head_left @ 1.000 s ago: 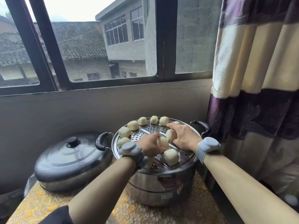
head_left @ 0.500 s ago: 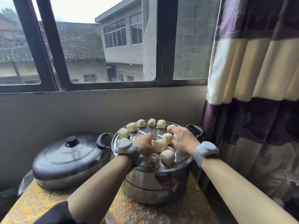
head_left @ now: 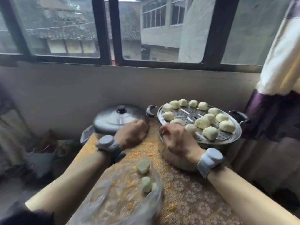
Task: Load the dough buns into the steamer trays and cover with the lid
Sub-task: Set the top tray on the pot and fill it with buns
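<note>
Notably, the whole frame is motion-blurred, so fine finger detail is poor. The left hand (head_left: 132, 134) shows only its back: fingers curl under, palm hidden. It sits at the near edge of the lid (head_left: 113, 119); I cannot tell whether it touches the lid or holds anything. The right hand (head_left: 177, 140) is knuckles-up at the near-left rim of the steamer tray (head_left: 182, 114), fingers loosely bent and smeared. No bun is plainly visible in it, but the grip cannot be confirmed either way. It partly covers one bun at the tray's near edge. The pot body (head_left: 175, 161) under the tray is mostly hidden behind the right wrist. Both forearms run out of the bottom of the frame; each wrist carries a grey wristband (head_left: 210, 159).

Dough buns (head_left: 210, 133): most lie in a ring just inside the tray's rim, with a few more toward the centre-right, on the perforated metal. The centre-left of the tray is bare.

Loose buns (head_left: 143, 166): at least two, pale, lying on a clear plastic bag (head_left: 113, 200) on the table (head_left: 186, 184), between the forearms. The bag is crumpled and its lower edge is cut off.

The lid rests dome-up on the table, black knob on top, just left of the tray. A curtain (head_left: 276, 111) hangs at right.
</note>
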Demonstrator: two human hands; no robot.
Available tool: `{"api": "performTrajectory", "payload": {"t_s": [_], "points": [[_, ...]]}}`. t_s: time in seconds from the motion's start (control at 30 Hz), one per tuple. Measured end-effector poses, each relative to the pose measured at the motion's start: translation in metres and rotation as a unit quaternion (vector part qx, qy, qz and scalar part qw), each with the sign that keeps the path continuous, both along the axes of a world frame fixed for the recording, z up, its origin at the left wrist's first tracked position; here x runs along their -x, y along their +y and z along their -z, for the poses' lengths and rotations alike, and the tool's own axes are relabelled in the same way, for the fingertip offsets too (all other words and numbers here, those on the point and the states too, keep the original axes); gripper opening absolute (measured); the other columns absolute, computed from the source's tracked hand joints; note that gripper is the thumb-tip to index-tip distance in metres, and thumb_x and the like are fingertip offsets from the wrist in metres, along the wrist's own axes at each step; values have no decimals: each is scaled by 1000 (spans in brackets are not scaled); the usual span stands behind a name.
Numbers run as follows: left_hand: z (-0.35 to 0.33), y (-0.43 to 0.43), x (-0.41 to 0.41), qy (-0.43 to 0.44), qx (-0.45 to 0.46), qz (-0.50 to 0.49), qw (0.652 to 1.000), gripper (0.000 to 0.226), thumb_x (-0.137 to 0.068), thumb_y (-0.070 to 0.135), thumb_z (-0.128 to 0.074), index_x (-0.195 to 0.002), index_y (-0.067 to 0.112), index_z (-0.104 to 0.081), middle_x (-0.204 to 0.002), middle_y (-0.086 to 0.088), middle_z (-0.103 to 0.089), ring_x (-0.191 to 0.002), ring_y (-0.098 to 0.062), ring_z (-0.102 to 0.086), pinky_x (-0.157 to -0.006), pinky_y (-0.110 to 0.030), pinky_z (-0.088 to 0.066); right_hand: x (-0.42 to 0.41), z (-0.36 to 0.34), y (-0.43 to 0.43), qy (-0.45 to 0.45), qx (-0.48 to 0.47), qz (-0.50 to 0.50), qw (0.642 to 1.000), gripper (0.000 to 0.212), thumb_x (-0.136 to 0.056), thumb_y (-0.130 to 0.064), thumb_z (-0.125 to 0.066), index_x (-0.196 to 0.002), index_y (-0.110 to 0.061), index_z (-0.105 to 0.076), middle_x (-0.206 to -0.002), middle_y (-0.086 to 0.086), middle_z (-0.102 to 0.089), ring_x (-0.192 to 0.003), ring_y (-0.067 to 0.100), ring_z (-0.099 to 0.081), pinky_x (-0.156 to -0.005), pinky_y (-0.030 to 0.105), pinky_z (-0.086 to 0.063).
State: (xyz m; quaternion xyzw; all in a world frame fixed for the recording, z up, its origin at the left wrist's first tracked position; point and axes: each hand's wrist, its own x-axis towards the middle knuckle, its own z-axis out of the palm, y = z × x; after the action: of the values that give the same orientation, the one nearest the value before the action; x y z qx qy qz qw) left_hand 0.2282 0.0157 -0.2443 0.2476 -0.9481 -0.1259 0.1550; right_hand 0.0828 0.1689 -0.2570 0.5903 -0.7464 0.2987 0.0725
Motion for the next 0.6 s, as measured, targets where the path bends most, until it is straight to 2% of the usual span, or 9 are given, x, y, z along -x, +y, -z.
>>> {"api": "performTrajectory", "payload": {"t_s": [0.07, 0.13, 0.2, 0.3, 0.37, 0.43, 0.53, 0.6], "points": [[29, 1, -33, -65, -23, -4, 998, 17, -88, 20, -51, -91, 20, -67, -95, -2, -70, -88, -25, -66, -75, -36, -53, -31, 23, -5, -29, -81, -40, 995, 23, -87, -20, -57, -108, -19, -67, -98, 1, -71, -92, 19, -65, -85, 33, -52], [60, 7, -65, -112, -76, -13, 991, 21, -83, 24, -54, -95, 29, -70, -96, 6, -72, -93, -20, -67, -81, -35, -53, -58, 53, -15, -35, -186, -73, 979, 20, -87, -23, -58, -105, -22, -67, -98, 0, -71, -93, 21, -66, -84, 33, -53], [85, 16, -84, -172, -104, -2, 980, 23, -85, 30, -56, -104, 33, -68, -104, 12, -70, -101, -15, -65, -84, -31, -51, -76, 79, -22, -17, -283, -71, 956, 21, -87, -30, -58, -106, -24, -64, -109, 2, -67, -101, 26, -64, -85, 34, -52], [116, 31, -92, -206, -98, 5, 974, 29, -89, 37, -56, -117, 34, -63, -120, 12, -64, -111, -13, -59, -88, -25, -43, -90, 109, -23, 35, -376, -30, 926, 49, -84, -34, -58, -132, -26, -49, -129, 8, -54, -116, 32, -56, -93, 38, -50], [137, 35, -89, -193, -132, -4, 972, 36, -90, 32, -57, -126, 27, -57, -128, 2, -57, -115, -19, -54, -91, -26, -40, -92, 122, -22, 58, -389, -16, 919, 69, -85, -32, -60, -148, -31, -31, -132, 9, -51, -123, 32, -52, -94, 41, -50], [151, 33, -83, -170, -148, -24, 974, 43, -89, 29, -56, -131, 26, -48, -132, -3, -49, -117, -24, -52, -96, -33, -43, -91, 130, -23, 42, -382, -15, 923, 74, -86, -26, -59, -151, -35, -25, -131, 8, -51, -120, 33, -54, -94, 41, -51], [159, 30, -67, -140, -106, -25, 984, 49, -89, 27, -54, -136, 32, -39, -138, 1, -42, -124, -26, -47, -99, -42, -44, -84, 136, -20, -28, -359, -11, 933, 60, -87, -27, -57, -144, -27, -40, -132, 11, -53, -117, 34, -56, -98, 39, -48], [159, 28, -55, -126, -84, -10, 988, 58, -90, 23, -53, -142, 37, -33, -144, 1, -39, -128, -26, -45, -101, -43, -44, -83, 134, -17, -67, -332, -1, 941, 45, -89, -26, -53, -133, -19, -51, -127, 12, -60, -113, 34, -58, -93, 36, -47]]}}
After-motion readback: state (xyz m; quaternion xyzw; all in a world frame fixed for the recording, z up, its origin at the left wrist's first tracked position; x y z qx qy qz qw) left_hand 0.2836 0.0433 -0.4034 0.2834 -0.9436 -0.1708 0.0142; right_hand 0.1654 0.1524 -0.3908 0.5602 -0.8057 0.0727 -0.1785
